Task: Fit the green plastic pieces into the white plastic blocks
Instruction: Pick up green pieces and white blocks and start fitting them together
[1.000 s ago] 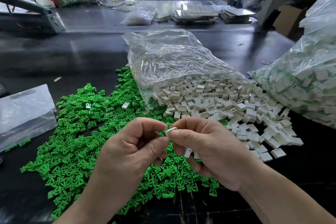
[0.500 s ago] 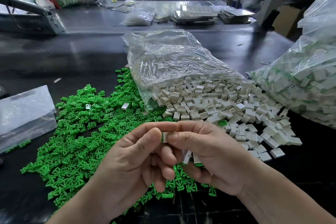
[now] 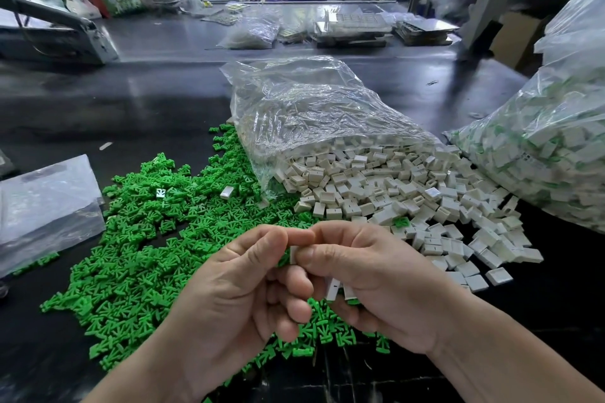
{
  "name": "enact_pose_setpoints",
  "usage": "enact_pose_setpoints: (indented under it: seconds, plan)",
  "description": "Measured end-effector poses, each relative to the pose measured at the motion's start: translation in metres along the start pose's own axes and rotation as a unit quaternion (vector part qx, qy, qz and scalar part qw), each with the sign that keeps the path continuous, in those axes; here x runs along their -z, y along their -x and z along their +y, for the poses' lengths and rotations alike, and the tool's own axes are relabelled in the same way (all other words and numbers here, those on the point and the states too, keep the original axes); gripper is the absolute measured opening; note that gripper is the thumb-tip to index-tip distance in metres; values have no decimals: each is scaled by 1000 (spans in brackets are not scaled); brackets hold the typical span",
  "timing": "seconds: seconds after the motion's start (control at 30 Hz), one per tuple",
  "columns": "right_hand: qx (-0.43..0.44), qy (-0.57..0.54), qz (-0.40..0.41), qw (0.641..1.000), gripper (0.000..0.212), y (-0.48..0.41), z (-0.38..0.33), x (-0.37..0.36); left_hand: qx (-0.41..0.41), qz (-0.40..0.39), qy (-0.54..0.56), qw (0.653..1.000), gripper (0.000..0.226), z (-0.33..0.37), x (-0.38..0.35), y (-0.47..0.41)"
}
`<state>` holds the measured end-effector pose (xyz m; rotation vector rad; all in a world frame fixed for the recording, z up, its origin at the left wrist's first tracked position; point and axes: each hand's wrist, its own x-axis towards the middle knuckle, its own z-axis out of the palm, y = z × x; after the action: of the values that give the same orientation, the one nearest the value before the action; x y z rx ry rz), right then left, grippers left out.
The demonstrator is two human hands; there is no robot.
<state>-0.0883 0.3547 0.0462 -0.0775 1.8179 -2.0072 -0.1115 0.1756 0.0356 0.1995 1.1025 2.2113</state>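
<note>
Pinched part: only a thin edge of the white block point(image 3: 293, 254) shows between my left hand point(image 3: 235, 288) and right hand point(image 3: 376, 285). My thumbs cover the rest, so I cannot tell whether a green piece is seated.
Right palm: spare blocks point(image 3: 334, 288) half hidden under my curled fingers; count unreadable.
Lower centre: part of the green pile point(image 3: 131, 255) hidden beneath both hands.
Right edge: full bag point(image 3: 556, 147) cut off; contents blurred by the plastic.
Left edge: flat bag point(image 3: 45, 206) cut off.
Top of frame: trays point(image 3: 353, 26) too small to identify.
Bottom edge: my forearms cut off.
</note>
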Motion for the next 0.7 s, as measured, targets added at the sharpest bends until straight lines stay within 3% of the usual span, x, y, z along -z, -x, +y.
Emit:
enact_pose_setpoints:
  seconds: [0.2,0.4,0.53,0.7]
  plan:
    - [-11,-71,8,997,39,-2,-2,-4,-50,15,-28,998,60,-4,0,-4]
    - [-10,-43,12,999,18,0,1,-3,-62,17,-42,997,53,-7,4,-5]
    - [8,-83,6,997,26,-2,3,-7,-49,12,-53,997,64,-10,3,-3]
    - [-5,-77,16,997,31,-2,4,-7,-61,-9,-23,998,57,-11,2,-3]
